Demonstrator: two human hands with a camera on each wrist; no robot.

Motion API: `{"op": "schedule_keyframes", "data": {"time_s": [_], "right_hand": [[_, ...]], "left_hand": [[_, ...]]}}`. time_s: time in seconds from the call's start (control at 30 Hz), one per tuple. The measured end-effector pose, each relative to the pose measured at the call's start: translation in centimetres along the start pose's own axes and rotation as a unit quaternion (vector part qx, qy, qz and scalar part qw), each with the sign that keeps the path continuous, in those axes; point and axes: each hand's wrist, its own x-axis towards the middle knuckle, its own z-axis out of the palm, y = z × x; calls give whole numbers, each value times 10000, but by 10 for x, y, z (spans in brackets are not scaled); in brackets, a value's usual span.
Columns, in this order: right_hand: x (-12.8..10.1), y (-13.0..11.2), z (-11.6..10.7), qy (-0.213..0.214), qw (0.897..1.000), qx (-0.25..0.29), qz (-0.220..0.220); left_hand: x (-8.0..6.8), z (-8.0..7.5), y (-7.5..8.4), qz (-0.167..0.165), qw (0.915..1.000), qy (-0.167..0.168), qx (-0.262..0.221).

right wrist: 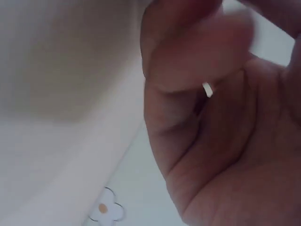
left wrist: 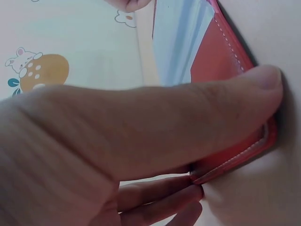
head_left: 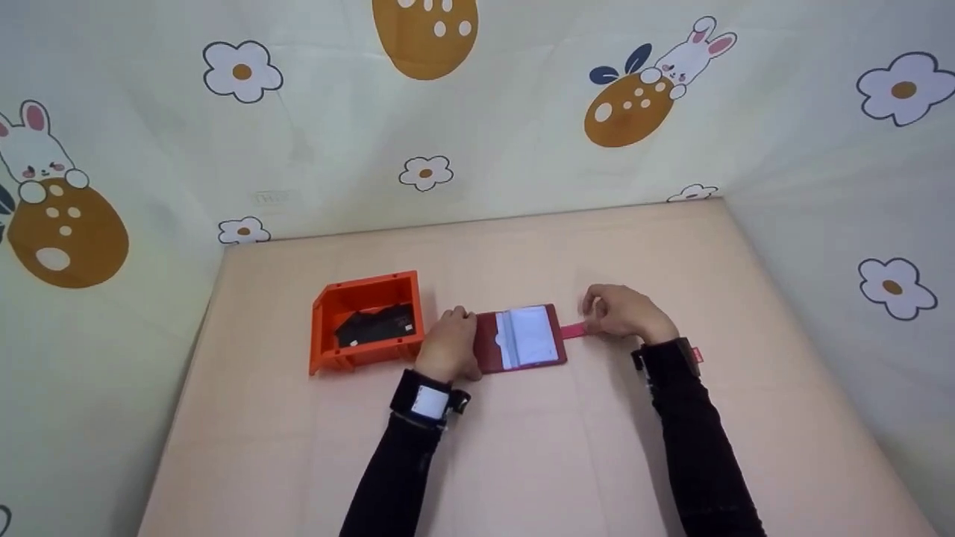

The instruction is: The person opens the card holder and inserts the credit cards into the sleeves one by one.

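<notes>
An open dark red card holder (head_left: pixel 489 344) with stitched edges lies flat on the table, clear and white sleeves (head_left: pixel 536 335) on its right side. My left hand (head_left: pixel 446 347) grips its left end. In the left wrist view the thumb (left wrist: pixel 235 101) lies across the red cover (left wrist: pixel 218 52), with fingers at the edge beyond. A pink strap (head_left: pixel 573 330) sticks out from the holder's right side. At the strap's outer end my right hand (head_left: pixel 623 312) holds it with curled fingers. The right wrist view shows the bent fingers (right wrist: pixel 174 108), but the strap is hidden there.
An orange bin (head_left: pixel 321 335) stands left of the left hand, with a black item (head_left: pixel 377 324) inside. The beige table (head_left: pixel 522 447) meets patterned cloth walls (head_left: pixel 336 149) at the back and sides.
</notes>
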Motion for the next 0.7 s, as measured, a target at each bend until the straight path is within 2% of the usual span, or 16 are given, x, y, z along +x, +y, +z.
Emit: {"op": "schedule_keyframes", "data": {"time_s": [0.07, 0.13, 0.23, 0.3, 0.4, 0.53, 0.7], "right_hand": [[-2, -9, 0, 418, 9987, -68, -295], [-2, -19, 5, 666, 9946, -131, -782], [-1, -34, 17, 414, 9865, -247, -1566], [-2, -43, 26, 97, 9815, -363, -1880], [-2, -51, 39, -150, 9792, -595, -1935], [-4, -53, 47, -22, 9777, -1041, -1824], [-4, -51, 46, 126, 9814, -1267, -1437]], "left_hand": [[0, 0, 1, -28, 10000, -21, 45], [0, 0, 2, -55, 10000, -27, 77], [1, 1, 3, -74, 9999, -24, 110], [1, 0, 4, -64, 9998, -17, 169], [1, 0, 4, -90, 9997, -4, 212], [1, 1, 6, -182, 9996, -11, 220], [1, 1, 6, -162, 9995, -8, 273]]}}
